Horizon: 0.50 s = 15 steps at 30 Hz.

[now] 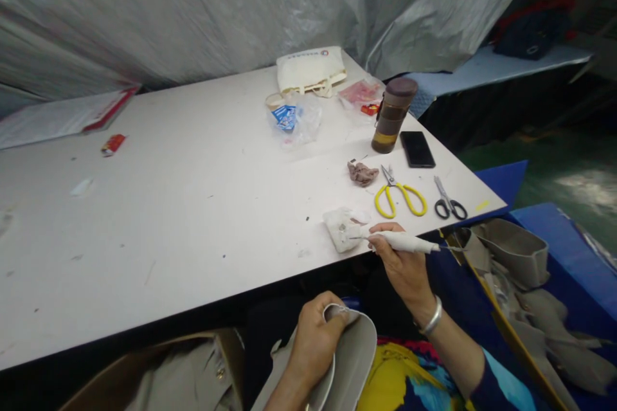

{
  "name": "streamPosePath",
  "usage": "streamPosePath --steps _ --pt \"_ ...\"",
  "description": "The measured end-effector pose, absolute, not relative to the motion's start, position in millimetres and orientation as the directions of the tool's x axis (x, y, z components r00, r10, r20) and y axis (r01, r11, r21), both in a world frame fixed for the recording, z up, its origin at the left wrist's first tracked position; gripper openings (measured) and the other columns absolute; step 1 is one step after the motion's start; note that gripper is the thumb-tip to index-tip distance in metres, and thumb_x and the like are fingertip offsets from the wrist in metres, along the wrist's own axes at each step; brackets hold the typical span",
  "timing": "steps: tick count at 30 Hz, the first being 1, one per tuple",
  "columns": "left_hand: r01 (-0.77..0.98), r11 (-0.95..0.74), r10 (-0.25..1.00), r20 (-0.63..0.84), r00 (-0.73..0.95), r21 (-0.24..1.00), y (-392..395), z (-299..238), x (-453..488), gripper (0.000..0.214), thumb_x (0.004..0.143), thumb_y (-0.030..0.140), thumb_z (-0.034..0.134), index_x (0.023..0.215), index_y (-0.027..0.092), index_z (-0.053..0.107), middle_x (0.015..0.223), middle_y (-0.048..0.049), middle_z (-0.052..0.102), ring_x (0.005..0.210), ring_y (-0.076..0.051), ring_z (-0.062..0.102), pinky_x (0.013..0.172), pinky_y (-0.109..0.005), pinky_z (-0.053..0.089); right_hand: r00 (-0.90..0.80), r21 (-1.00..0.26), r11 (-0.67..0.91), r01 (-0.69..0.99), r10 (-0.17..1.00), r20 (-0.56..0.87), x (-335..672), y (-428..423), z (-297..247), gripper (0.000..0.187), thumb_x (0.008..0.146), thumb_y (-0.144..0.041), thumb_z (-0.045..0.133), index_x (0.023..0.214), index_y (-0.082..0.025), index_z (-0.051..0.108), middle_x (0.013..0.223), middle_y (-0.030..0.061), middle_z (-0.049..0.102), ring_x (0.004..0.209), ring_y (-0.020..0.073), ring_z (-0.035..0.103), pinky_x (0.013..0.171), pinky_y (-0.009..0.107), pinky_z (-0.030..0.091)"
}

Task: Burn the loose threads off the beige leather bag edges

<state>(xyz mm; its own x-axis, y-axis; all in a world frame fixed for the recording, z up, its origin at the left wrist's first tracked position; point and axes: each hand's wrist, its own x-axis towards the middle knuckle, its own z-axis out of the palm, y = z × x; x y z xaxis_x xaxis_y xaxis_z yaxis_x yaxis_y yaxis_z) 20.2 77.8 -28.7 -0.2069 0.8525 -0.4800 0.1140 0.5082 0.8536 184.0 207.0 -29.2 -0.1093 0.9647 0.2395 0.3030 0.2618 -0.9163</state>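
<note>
My right hand (402, 266) is closed around a white pen-shaped tool (402, 242), held level at the table's near edge. Its thin metal tip points left and touches a small white pad (343, 228) lying on the table. My left hand (313, 340) is below the table edge, fingers curled over the rim of a grey shoe upper (354, 359) in my lap. A silver bangle (431, 318) circles my right wrist.
On the white table (193, 205) lie yellow scissors (399, 195), black scissors (448, 202), a brown scrap (362, 173), a phone (417, 148), a brown flask (391, 115), a plastic bag (294, 118), a cloth bag (311, 70) and a lighter (113, 144). Several grey uppers (520, 256) are piled at right.
</note>
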Motion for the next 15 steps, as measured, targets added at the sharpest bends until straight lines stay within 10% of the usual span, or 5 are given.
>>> streamPosePath --steps 15 --pt "0.086 0.550 0.827 -0.527 -0.197 0.831 75.0 -27.7 0.5 0.015 0.076 0.032 0.072 0.074 0.018 0.073 0.066 -0.0025 0.064 0.061 -0.018 0.052 0.061 -0.029 0.039 -0.335 -0.765 0.466 0.446 0.879 0.340 175.3 226.7 -20.2 0.029 0.103 -0.050 0.060 0.095 -0.023 0.067 0.088 0.0048 0.072 0.081 0.0221 0.068 0.077 0.033 0.050"
